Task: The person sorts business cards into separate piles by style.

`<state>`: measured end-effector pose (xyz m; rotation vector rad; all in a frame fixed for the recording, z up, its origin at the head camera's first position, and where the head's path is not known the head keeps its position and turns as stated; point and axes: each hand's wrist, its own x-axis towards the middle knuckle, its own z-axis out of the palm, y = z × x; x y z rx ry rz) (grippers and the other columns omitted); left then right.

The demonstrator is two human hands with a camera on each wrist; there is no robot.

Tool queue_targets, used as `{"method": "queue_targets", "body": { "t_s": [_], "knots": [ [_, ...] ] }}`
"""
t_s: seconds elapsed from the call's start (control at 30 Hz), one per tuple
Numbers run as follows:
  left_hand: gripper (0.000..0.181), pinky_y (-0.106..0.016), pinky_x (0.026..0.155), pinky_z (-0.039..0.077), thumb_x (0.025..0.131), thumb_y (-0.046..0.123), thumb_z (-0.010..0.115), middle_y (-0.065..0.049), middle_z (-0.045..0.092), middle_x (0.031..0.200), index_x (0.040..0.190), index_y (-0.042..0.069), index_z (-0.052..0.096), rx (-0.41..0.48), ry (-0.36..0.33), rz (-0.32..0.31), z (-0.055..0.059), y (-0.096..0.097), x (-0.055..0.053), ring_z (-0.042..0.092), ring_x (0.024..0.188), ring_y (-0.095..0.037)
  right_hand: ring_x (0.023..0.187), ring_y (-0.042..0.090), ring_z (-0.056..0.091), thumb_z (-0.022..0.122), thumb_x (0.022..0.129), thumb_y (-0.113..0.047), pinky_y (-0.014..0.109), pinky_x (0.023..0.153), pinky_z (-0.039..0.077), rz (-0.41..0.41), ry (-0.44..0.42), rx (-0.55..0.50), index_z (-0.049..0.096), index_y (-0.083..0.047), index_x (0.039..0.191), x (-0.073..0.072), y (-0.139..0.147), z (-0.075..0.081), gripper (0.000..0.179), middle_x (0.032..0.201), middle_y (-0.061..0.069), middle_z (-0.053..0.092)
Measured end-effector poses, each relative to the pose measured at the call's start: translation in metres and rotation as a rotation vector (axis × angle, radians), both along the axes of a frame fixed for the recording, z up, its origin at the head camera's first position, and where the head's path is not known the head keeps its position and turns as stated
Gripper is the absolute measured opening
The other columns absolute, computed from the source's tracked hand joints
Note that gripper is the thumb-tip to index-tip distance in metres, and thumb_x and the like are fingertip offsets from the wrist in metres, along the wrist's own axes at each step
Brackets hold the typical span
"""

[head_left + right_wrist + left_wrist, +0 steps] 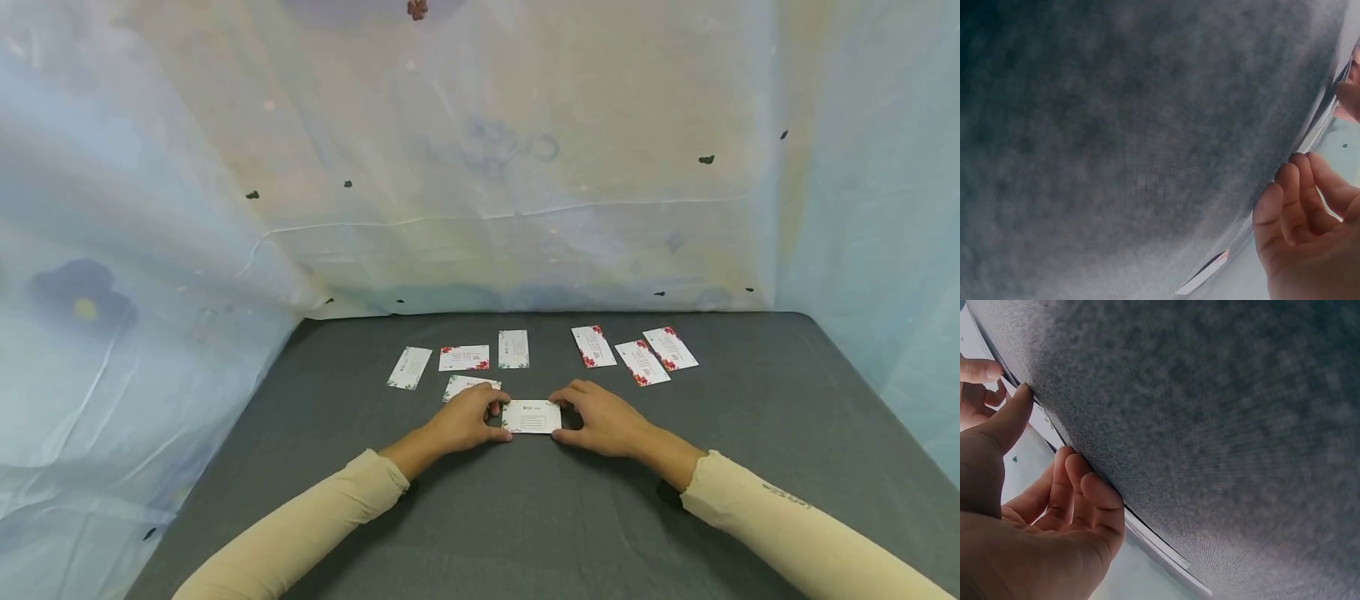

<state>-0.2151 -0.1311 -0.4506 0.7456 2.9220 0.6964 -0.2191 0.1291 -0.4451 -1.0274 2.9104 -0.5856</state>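
A white card with printed text and small leaf sprigs at its corners (532,417) is between my two hands at the middle of the table. My left hand (467,419) grips its left end, thumb at the near corner and index finger at the far corner. At the right end, my right hand (602,419) holds it the same way, with its other fingers bent underneath. Edge-on, the card shows as a thin pale strip low over the cloth in the left wrist view. A green-sprigged card (467,386) lies just beyond the left hand, partly covered by it.
Behind on the left lie a red-flowered card (464,358) and two green-sprigged ones (409,367) (513,349). Three red-flowered cards (593,346) (642,362) (671,347) lie at the back right. A grey cloth covers the table (480,517); patterned curtains (517,167) hang around it.
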Motion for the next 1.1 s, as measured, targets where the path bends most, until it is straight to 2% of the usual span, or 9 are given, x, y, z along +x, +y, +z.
{"method": "queue_targets", "body": {
  "t_s": [0.17,0.4,0.67,1.1],
  "knots": [
    [0.051,-0.026,0.074,0.041,0.079,0.034,0.085,0.003,0.056,0.088,0.12,0.008,0.068,-0.018,0.002,-0.005,-0.0004,-0.0011,0.0008,0.047,0.076,-0.007,0.09,0.009,0.053,0.076,0.086,-0.039,0.035,0.08,0.047,-0.003,-0.019,-0.002,0.064,-0.014,0.128,-0.0014,-0.001,-0.001,0.05,0.108,-0.001,0.06],
    [0.044,-0.025,0.072,0.041,0.083,0.034,0.081,0.003,0.054,0.087,0.118,0.009,0.069,-0.027,0.042,-0.02,-0.0007,0.0005,0.0,0.045,0.073,-0.007,0.093,0.01,0.054,0.076,0.086,-0.036,0.036,0.083,0.048,-0.011,-0.029,-0.008,0.063,-0.012,0.129,-0.0024,0.0001,-0.0003,0.05,0.11,0.0,0.06],
    [0.044,-0.025,0.071,0.04,0.085,0.034,0.08,0.003,0.053,0.088,0.119,0.009,0.069,-0.04,0.021,-0.011,-0.0017,0.001,0.001,0.045,0.073,-0.007,0.092,0.009,0.053,0.076,0.087,-0.037,0.036,0.083,0.048,-0.005,-0.038,0.0,0.064,-0.013,0.129,-0.0014,0.0,-0.0011,0.05,0.11,0.001,0.06],
    [0.043,-0.025,0.071,0.04,0.084,0.034,0.081,0.003,0.055,0.089,0.119,0.013,0.068,-0.033,0.03,-0.027,-0.0022,-0.0003,0.0,0.046,0.073,-0.007,0.085,0.006,0.048,0.077,0.086,-0.038,0.03,0.076,0.044,-0.011,-0.03,0.01,0.063,-0.012,0.131,-0.0009,-0.0002,-0.001,0.053,0.108,0.0,0.058]
  ]
}}
